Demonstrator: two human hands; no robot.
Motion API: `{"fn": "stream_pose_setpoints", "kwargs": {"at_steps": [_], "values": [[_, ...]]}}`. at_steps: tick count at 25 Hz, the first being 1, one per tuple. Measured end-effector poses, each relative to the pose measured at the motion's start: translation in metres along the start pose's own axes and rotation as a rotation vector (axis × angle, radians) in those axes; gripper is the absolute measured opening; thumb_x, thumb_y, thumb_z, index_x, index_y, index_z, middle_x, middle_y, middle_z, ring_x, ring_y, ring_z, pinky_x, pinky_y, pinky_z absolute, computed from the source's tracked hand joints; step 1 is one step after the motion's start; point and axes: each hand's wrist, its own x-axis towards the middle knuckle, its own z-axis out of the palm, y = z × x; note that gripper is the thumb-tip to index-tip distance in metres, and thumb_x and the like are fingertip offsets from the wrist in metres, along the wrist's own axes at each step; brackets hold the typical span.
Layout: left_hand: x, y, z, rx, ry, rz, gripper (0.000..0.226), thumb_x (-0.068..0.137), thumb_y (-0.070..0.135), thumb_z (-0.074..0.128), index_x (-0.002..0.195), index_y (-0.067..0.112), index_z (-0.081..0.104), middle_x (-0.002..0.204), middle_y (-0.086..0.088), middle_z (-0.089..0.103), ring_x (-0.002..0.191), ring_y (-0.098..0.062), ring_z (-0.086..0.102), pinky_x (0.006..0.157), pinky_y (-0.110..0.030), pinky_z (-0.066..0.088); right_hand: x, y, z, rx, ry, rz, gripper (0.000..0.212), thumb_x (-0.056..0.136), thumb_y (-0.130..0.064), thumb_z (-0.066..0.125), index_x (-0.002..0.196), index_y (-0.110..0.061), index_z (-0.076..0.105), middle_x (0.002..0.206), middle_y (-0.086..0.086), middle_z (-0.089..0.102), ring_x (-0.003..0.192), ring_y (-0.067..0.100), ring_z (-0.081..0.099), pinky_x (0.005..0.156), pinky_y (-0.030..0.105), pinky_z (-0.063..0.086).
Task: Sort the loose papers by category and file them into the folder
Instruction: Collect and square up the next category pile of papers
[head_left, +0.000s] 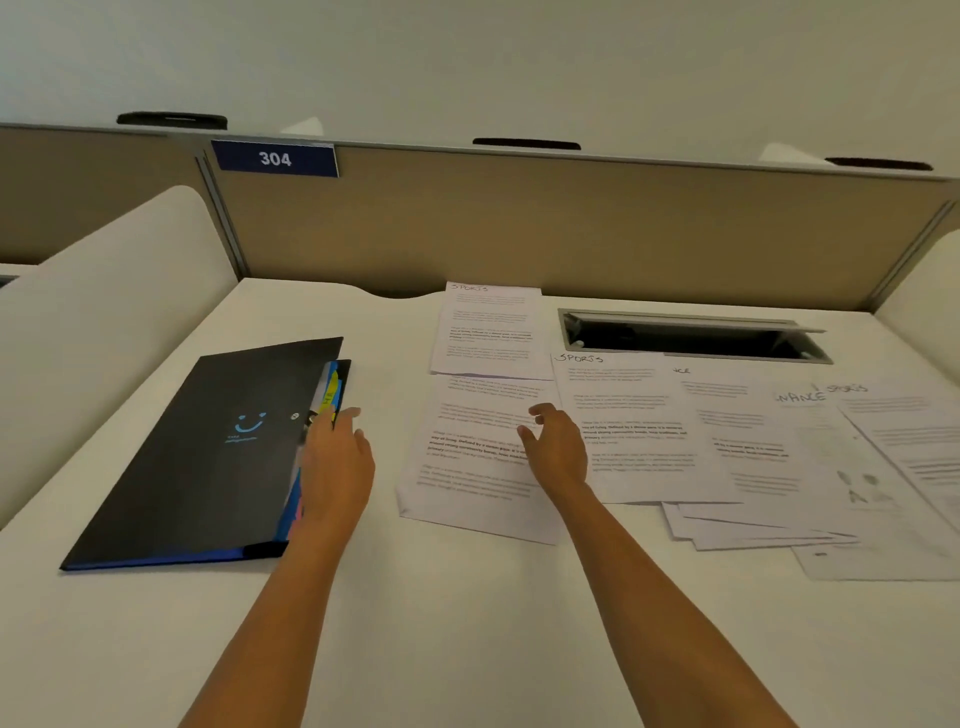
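My left hand (335, 457) was at the right edge of the black folder (208, 457), fingers loosely spread against its coloured tabs (330, 395), gripping nothing I could make out. My right hand (556, 441) hovered half-open and empty over the loose papers (649, 431), fanned across the white bench (467, 623) right of the folder.
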Motion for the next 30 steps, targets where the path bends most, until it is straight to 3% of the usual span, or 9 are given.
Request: {"fn": "stream_pose_setpoints", "kwargs": {"at_steps": [6,12,18,22,26,30], "values": [[-0.032,0.088,0.066,-0.149,-0.171,0.148,0.033,0.096,0.010,0.045,0.128,0.006,0.053,0.136,-0.012,0.051,0.124,-0.025,0.048,0.107,-0.035,0.038,0.012,0.094,-0.075,-0.125,0.042,0.093,0.038,0.091,-0.023,0.058,0.126,-0.012,0.051,0.126,0.011,0.057,0.118,0.026,0.051,0.099,0.037,0.041],[-0.075,0.172,0.136,-0.158,-0.312,0.148,0.035,0.097,0.014,0.044,0.131,0.010,0.050,0.138,-0.008,0.049,0.126,-0.021,0.047,0.106,-0.031,0.035,0.021,0.176,-0.145,-0.204,0.091,0.166,0.040,0.091,-0.023,0.058,0.128,-0.009,0.050,0.127,0.014,0.054,0.120,0.029,0.049,0.099,0.038,0.041],[-0.101,0.213,0.181,-0.109,-0.373,0.191,0.037,0.097,0.016,0.043,0.134,0.010,0.046,0.141,-0.007,0.046,0.128,-0.021,0.044,0.108,-0.028,0.032,0.035,0.231,-0.189,-0.321,0.127,0.239,0.046,0.090,-0.026,0.058,0.131,-0.008,0.047,0.131,0.015,0.050,0.121,0.031,0.047,0.098,0.040,0.041],[-0.109,0.221,0.199,-0.007,-0.401,0.228,0.043,0.098,0.021,0.040,0.140,0.012,0.039,0.147,-0.008,0.039,0.135,-0.022,0.036,0.115,-0.033,0.027,0.044,0.252,-0.207,-0.359,0.115,0.402,0.061,0.083,-0.038,0.065,0.131,-0.006,0.045,0.131,0.017,0.047,0.123,0.033,0.043,0.098,0.043,0.040],[-0.111,0.224,0.205,0.066,-0.348,0.222,0.045,0.099,0.023,0.039,0.143,0.012,0.035,0.150,-0.007,0.033,0.139,-0.022,0.030,0.116,-0.034,0.022,0.057,0.260,-0.217,-0.231,0.071,0.540,0.071,0.076,-0.037,0.074,0.132,-0.006,0.042,0.133,0.018,0.046,0.127,0.035,0.040,0.103,0.046,0.038],[-0.114,0.222,0.210,0.082,-0.305,0.233,0.044,0.099,0.020,0.039,0.142,0.012,0.038,0.151,-0.007,0.034,0.140,-0.022,0.029,0.117,-0.032,0.020,0.063,0.265,-0.221,-0.013,0.054,0.557,0.058,0.076,-0.023,0.076,0.126,-0.007,0.050,0.125,0.014,0.059,0.117,0.033,0.055,0.097,0.043,0.044]]}}
